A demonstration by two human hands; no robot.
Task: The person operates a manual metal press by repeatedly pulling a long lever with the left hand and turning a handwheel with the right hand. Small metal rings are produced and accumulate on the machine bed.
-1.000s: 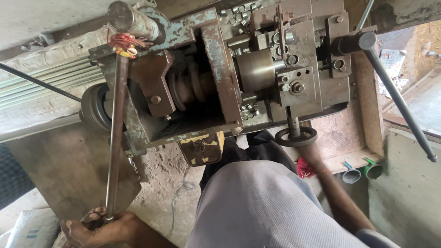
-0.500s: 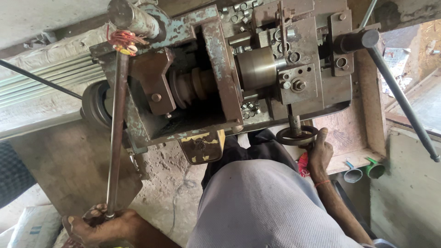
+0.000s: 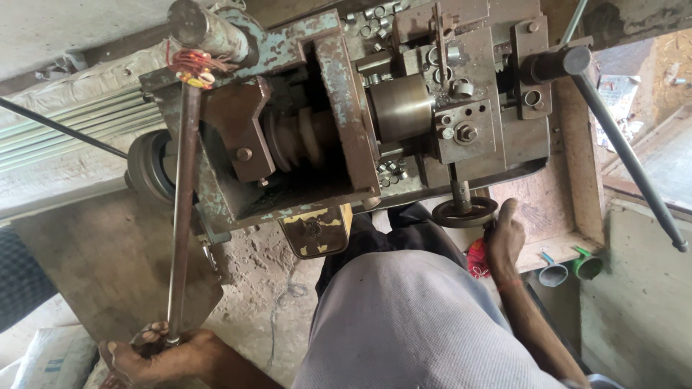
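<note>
Steel lever [image 3: 180, 216], long, running from machine [image 3: 346, 115] at 12 o'clock down to 7 o'clock; left hand [image 3: 155, 356] fingers wrapped shut round its lower end. Right hand [image 3: 503, 241] at 4 o'clock, fingers curled against handwheel [image 3: 465, 212] rim; step judged: lever held while wheel is set; next calls for a steady lever grip and a small wheel turn.

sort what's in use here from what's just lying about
In use: left hand gripping the long lever rod; right hand at the small handwheel; the machine.

Lying about: loose metal rings on the machine, two pipe ends, white sack.
</note>
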